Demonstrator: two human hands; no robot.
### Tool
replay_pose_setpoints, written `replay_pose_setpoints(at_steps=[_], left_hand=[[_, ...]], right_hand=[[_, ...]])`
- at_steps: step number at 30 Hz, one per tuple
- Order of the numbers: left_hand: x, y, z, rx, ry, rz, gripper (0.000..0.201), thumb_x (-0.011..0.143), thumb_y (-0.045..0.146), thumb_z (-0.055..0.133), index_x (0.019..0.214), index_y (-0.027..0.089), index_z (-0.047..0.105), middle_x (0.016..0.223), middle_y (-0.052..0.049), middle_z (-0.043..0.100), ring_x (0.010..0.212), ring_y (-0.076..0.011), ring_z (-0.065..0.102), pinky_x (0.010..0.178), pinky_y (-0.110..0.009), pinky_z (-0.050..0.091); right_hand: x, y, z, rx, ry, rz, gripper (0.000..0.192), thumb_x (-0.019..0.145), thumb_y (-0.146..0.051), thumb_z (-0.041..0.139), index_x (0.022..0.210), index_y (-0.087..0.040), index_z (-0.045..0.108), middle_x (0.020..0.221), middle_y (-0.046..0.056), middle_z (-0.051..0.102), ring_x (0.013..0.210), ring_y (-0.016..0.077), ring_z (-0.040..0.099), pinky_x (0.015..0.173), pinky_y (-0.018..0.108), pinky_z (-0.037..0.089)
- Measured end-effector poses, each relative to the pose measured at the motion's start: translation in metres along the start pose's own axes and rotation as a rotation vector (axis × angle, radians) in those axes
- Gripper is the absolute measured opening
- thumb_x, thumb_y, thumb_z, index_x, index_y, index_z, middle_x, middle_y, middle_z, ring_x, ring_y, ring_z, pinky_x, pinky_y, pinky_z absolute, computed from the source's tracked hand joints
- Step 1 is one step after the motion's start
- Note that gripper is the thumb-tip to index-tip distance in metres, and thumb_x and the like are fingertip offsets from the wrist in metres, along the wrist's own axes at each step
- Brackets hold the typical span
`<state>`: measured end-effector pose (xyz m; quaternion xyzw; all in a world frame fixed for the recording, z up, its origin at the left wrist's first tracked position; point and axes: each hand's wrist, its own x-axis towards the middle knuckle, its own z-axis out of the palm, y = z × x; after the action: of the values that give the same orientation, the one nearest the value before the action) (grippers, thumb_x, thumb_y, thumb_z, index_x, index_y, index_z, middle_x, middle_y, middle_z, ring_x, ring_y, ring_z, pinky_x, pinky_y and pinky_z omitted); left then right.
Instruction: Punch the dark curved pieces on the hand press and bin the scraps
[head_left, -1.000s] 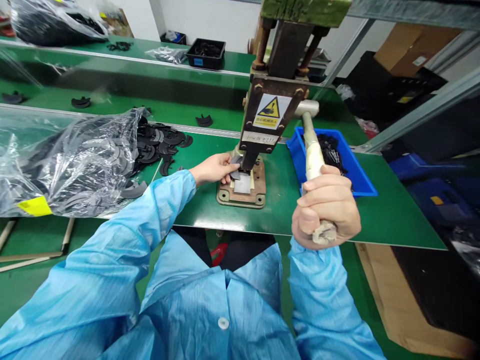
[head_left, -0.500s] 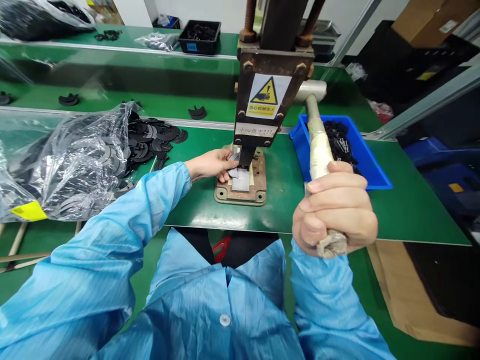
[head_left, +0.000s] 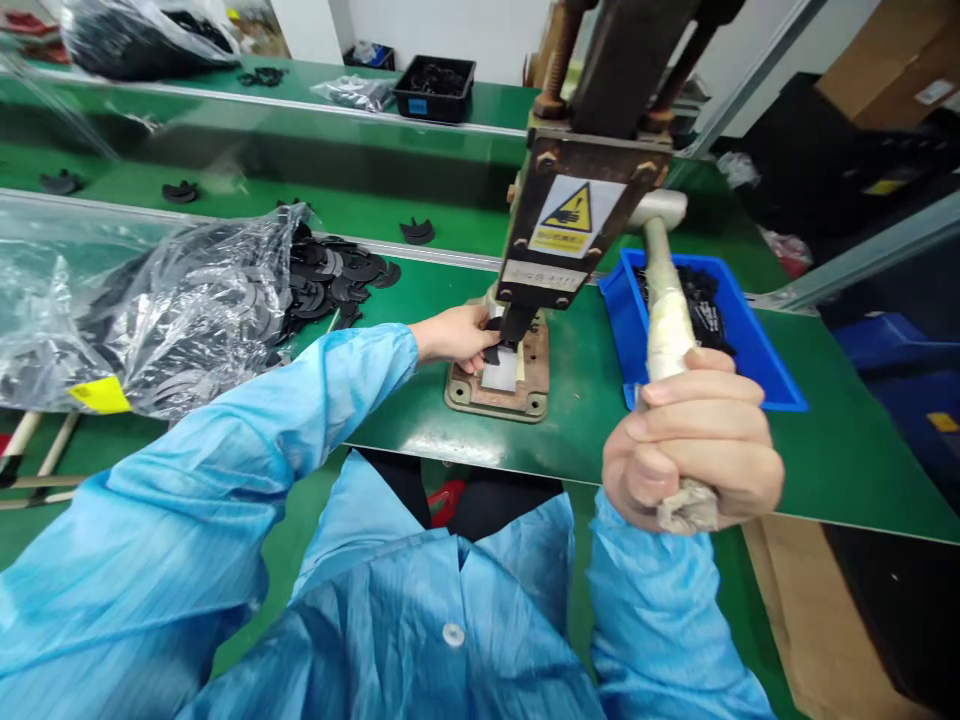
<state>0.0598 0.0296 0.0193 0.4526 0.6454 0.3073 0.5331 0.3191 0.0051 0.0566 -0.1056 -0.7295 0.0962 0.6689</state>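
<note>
My right hand (head_left: 697, 440) is wrapped round the taped lever handle (head_left: 667, 310) of a hand press (head_left: 551, 215). At the press base (head_left: 534, 385), my left hand (head_left: 461, 338) pinches a small black curved plastic part (head_left: 492, 354) by its edge. That part lies beside the press's narrow ram (head_left: 517, 325), over a light metal plate (head_left: 501, 372); the ram and fingers partly hide it. I cannot tell whether the ram touches it.
To the left, a clear plastic bag (head_left: 187, 300) spills black curved parts (head_left: 337, 275) onto the green table (head_left: 420, 425). A blue bin (head_left: 780, 385) with black pieces stands right of the press. Behind, a raised shelf carries a black bin (head_left: 435, 105).
The view has shifted, so the whole scene sits further right and slightly lower. Both hands keep their holds; the part by the ram now shows darker than before.
</note>
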Motion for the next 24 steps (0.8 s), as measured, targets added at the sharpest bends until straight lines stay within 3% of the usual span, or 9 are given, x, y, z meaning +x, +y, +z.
replay_pose_setpoints(at_steps=[2, 5, 7, 9, 11, 14, 18, 24], left_hand=[[-0.016, 0.003, -0.014, 0.03, -0.004, 0.133, 0.024, 0.095, 0.035, 0.08, 0.099, 0.017, 0.064, 0.077, -0.005, 0.073, 0.06, -0.0157, 0.071, 0.059, -0.027, 0.057], [-0.046, -0.006, -0.061, 0.222, 0.105, 0.296, 0.024, 0.101, 0.04, 0.069, 0.108, 0.017, 0.069, 0.098, -0.009, 0.076, 0.08, -0.0168, 0.074, 0.075, -0.031, 0.06], [-0.067, -0.024, -0.098, 0.503, 0.219, 0.31, 0.028, 0.098, 0.04, 0.069, 0.117, 0.019, 0.072, 0.106, -0.007, 0.077, 0.095, -0.0207, 0.073, 0.088, -0.034, 0.059], [-0.083, -0.049, -0.129, 0.832, 0.231, 0.26, 0.035, 0.093, 0.04, 0.072, 0.122, 0.021, 0.074, 0.117, -0.007, 0.076, 0.11, -0.0256, 0.071, 0.099, -0.037, 0.056], [-0.092, -0.073, -0.148, 1.057, 0.231, 0.249, 0.046, 0.09, 0.043, 0.072, 0.131, 0.022, 0.074, 0.128, -0.01, 0.074, 0.124, -0.0304, 0.067, 0.108, -0.039, 0.052], [-0.089, -0.098, -0.154, 1.205, 0.293, 0.242, 0.064, 0.088, 0.057, 0.073, 0.14, 0.02, 0.07, 0.139, -0.014, 0.071, 0.132, -0.0354, 0.062, 0.114, -0.043, 0.047], [-0.069, -0.106, -0.145, 1.239, 0.296, 0.181, 0.07, 0.084, 0.067, 0.075, 0.135, 0.019, 0.071, 0.132, -0.016, 0.074, 0.127, -0.038, 0.065, 0.107, -0.044, 0.049], [-0.053, -0.098, -0.129, 0.964, 0.203, 0.156, 0.05, 0.084, 0.044, 0.077, 0.128, 0.021, 0.066, 0.107, -0.006, 0.076, 0.091, -0.0237, 0.071, 0.077, -0.03, 0.051]], right_hand=[[0.0, 0.004, 0.0, -0.011, 0.011, -0.026, 0.043, 0.094, -0.046, 0.071, 0.066, -0.022, 0.049, 0.066, -0.007, 0.061, 0.078, 0.0161, 0.068, 0.097, 0.056, 0.058], [0.0, 0.009, 0.002, -0.007, 0.036, -0.071, 0.046, 0.092, -0.05, 0.073, 0.064, -0.022, 0.049, 0.063, -0.006, 0.062, 0.075, 0.0168, 0.068, 0.095, 0.058, 0.059], [-0.001, 0.011, 0.005, -0.003, 0.056, -0.062, 0.047, 0.091, -0.051, 0.074, 0.064, -0.022, 0.049, 0.062, -0.005, 0.061, 0.073, 0.017, 0.068, 0.095, 0.06, 0.06], [-0.001, 0.011, 0.008, 0.0, 0.091, -0.054, 0.047, 0.091, -0.051, 0.074, 0.063, -0.022, 0.049, 0.061, -0.006, 0.061, 0.072, 0.0164, 0.067, 0.094, 0.059, 0.06], [-0.001, 0.012, 0.011, 0.009, 0.115, -0.066, 0.049, 0.09, -0.051, 0.075, 0.062, -0.021, 0.047, 0.06, -0.006, 0.06, 0.071, 0.0157, 0.067, 0.093, 0.058, 0.06], [-0.002, 0.015, 0.011, 0.012, 0.133, -0.083, 0.052, 0.089, -0.051, 0.075, 0.061, -0.021, 0.045, 0.059, -0.006, 0.06, 0.07, 0.0152, 0.067, 0.093, 0.056, 0.06], [-0.001, 0.016, 0.007, 0.017, 0.104, -0.087, 0.049, 0.088, -0.049, 0.076, 0.062, -0.021, 0.045, 0.06, -0.006, 0.06, 0.071, 0.016, 0.068, 0.093, 0.056, 0.06], [0.001, 0.009, 0.007, 0.015, 0.072, -0.061, 0.045, 0.09, -0.044, 0.075, 0.064, -0.022, 0.045, 0.062, -0.007, 0.061, 0.075, 0.016, 0.069, 0.096, 0.054, 0.059]])
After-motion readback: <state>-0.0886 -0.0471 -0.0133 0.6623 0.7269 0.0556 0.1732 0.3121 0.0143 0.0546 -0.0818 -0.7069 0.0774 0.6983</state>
